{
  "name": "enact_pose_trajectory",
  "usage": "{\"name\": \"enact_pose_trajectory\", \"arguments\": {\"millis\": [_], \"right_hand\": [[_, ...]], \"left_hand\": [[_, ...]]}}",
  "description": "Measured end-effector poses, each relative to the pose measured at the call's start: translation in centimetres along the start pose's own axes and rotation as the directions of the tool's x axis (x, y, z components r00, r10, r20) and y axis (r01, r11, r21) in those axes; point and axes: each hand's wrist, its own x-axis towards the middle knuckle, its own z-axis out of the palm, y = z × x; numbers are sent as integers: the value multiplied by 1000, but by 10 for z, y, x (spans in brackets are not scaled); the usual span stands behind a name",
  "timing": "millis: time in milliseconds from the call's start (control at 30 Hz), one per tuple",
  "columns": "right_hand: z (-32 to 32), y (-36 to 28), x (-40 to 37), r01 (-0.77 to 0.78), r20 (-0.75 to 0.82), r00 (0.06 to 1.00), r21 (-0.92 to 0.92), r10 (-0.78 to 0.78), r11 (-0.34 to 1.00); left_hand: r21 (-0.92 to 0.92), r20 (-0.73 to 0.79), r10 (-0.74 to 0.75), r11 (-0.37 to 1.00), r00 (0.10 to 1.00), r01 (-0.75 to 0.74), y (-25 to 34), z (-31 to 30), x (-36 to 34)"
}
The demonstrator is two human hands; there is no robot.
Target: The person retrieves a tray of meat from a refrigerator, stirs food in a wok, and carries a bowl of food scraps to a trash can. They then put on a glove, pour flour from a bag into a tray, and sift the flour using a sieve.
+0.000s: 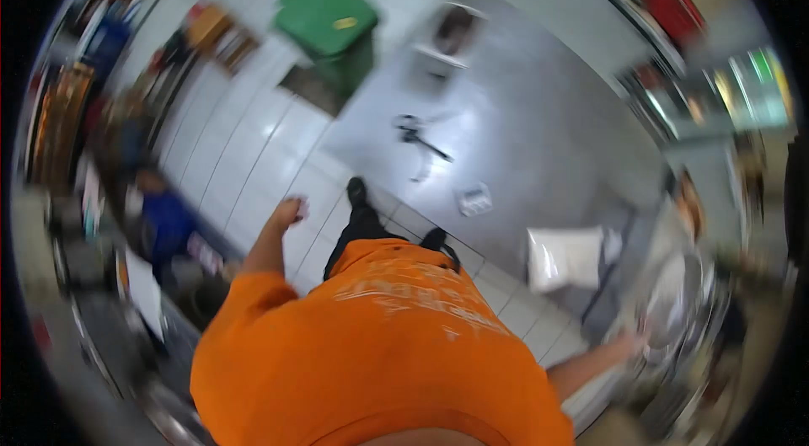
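My left hand (289,211) hangs beside my left leg above the white tiles, its fingers closed. A small pale, pinkish patch shows at the fingertips, and I cannot tell what it is. Out to the right, my right hand (628,345) is smeared by motion. It overlaps the lower left edge of a shiny, silvery, see-through thing (674,303). A filled white plastic bag (565,259) lies on the steel table (539,143) near that hand. Also on this table are a small white box-like object (474,199) and a black stand-like tool (421,138).
A green lidded bin (327,16) stands on the tiled floor (244,138) beyond the table's left corner. A white container with dark contents (455,32) is on the far side of the table. Cluttered shelves with a blue item (168,223) line the left; a lit glass case (750,88) is at right.
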Motion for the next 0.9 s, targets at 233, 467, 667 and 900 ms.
{"name": "enact_pose_trajectory", "arguments": {"millis": [233, 467, 667, 900], "right_hand": [[-2, -94, 56, -339, 359, 931, 782, 67, 523], [22, -286, -70, -749, 931, 240, 358, -275, 557], [176, -507, -315, -868, 987, 161, 135, 12, 478], [317, -657, -472, -585, 694, 718, 639, -46, 500]], "left_hand": [[-567, -303, 21, 800, 953, -198, 197, -75, 168], [-687, -147, 22, 717, 989, -118, 368, -50, 384], [-481, 27, -217, 853, 976, 203, 411, -73, 401], [-477, 94, 161, 874, 982, -98, 540, -196, 316]]}}
